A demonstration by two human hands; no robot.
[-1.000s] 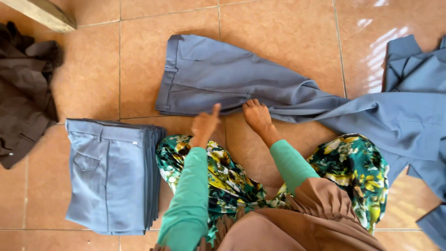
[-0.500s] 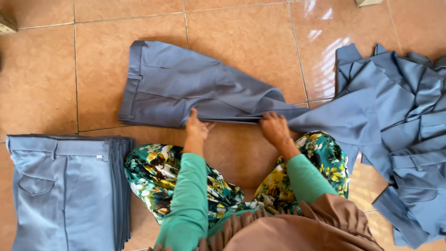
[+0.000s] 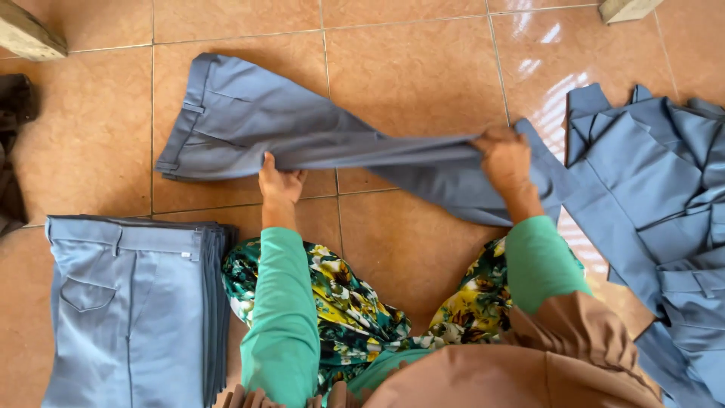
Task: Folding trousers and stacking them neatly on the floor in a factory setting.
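Two bare hands work a pair of blue-grey trousers [image 3: 302, 136] on a tiled floor [image 3: 408, 68], seen from above a seated person in green sleeves and a flowered skirt [image 3: 340, 302]. Nearest the viewer, at the person's left, a neat stack of folded trousers [image 3: 128, 302] in the same blue-grey cloth lies flat on the tiles, pocket side up, just beside the skirt. At the person's right a loose heap of trousers [image 3: 664, 211] sprawls unfolded, its nearest leg running down past the knee.

Beyond the knees, the left hand [image 3: 281, 185] presses on the lower edge of the trousers near their seat, its fingers [image 3: 268, 162] curled together over the cloth's edge, thumb on the near side. The right hand [image 3: 504, 155] is clamped on the leg portion farther along, fingers closed round a gathered fold and lifting it slightly off the floor, so the cloth runs taut in a ridge between the two hands. The trousers lie lengthwise across the floor, waistband [image 3: 181, 121] away to the person's left and flat on the tiles, the leg end passing under the right hand toward the loose heap, which it touches or overlaps.

Farthest off, a pale wooden block [image 3: 30, 34] sits at the upper left corner, another [image 3: 627, 9] at the upper right, and a dark garment [image 3: 11, 151] lies at the left edge.
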